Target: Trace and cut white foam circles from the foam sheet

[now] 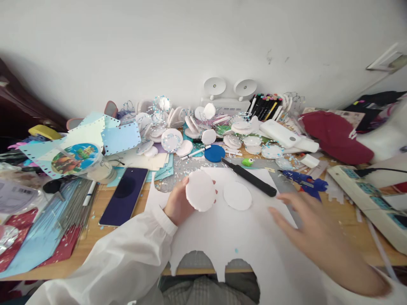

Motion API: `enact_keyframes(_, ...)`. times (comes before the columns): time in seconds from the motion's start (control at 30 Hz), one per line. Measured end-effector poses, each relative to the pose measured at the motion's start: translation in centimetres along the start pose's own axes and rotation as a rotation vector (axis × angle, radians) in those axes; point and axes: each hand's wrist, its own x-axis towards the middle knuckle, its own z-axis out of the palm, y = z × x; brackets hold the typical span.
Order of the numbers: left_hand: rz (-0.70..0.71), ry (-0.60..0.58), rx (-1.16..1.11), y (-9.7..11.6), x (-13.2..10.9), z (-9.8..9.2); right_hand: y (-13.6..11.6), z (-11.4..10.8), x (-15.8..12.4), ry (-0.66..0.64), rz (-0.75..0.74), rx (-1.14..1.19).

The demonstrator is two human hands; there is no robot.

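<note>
My left hand (178, 203) holds up a white disc (201, 191) with a slightly rough edge, its fingertips showing at the disc's right side. To the right of it, a flat white circle (237, 195) lies on a large white sheet (222, 237) that has rounded cut-outs along its near edge. My right hand (308, 224), blurred, hovers over the sheet's right part with its fingers apart and nothing between them. Just beyond its fingertips lies a black-handled cutter (254, 178). Behind the disc sits a round blue lid (214, 153).
A phone (124, 197) and metal wires (76, 207) lie left. White discs (171, 140) are heaped along the back beside markers (265, 108). On the right are a blue glue gun (307, 182), a power strip (369, 203) and a red cap (333, 135).
</note>
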Motion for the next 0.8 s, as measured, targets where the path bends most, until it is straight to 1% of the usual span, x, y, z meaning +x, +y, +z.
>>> enact_keyframes(0.07,0.000,-0.030,0.015,0.0,-0.1,0.0,-3.2,1.9,1.6,-0.101,-0.103,0.025)
enact_keyframes(0.13,-0.024,-0.060,0.027,0.0,-0.3,0.0,-5.0,3.7,3.2,-0.155,-0.135,0.042)
enact_keyframes(0.2,-0.056,-0.090,0.039,0.0,-0.4,-0.1,-5.5,4.9,4.5,-0.195,-0.130,0.078)
enact_keyframes(0.27,-0.065,-0.105,0.044,0.0,-0.5,-0.1,-5.3,5.5,5.7,-0.186,-0.096,0.188)
enact_keyframes(0.33,-0.053,-0.099,0.031,-0.1,-0.5,-0.1,-5.1,5.7,6.9,-0.140,-0.029,0.436)
enact_keyframes(0.4,-0.051,-0.086,0.001,-0.1,-0.4,-0.1,-5.4,5.8,7.9,-0.109,0.030,0.811)
enact_keyframes(0.47,-0.072,-0.084,-0.018,-0.1,-0.4,-0.1,-6.1,5.9,8.4,-0.079,0.016,1.158)
enact_keyframes(0.5,-0.083,-0.084,-0.023,-0.1,-0.4,-0.1,-6.6,6.0,8.4,-0.056,-0.026,1.267)
enact_keyframes(0.57,-0.084,-0.069,-0.017,-0.1,-0.5,0.0,-7.4,6.2,7.9,-0.012,-0.134,1.318)
enact_keyframes(0.63,-0.069,-0.042,0.020,-0.2,-0.6,0.0,-8.0,6.4,7.1,-0.007,-0.215,1.259)
enact_keyframes(0.7,-0.063,-0.017,0.077,-0.2,-0.7,-0.1,-8.2,6.4,6.5,-0.012,-0.247,1.209)
enact_keyframes(0.8,-0.081,-0.027,0.134,-0.2,-0.7,-0.2,-8.0,6.2,6.0,-0.012,-0.257,1.184)
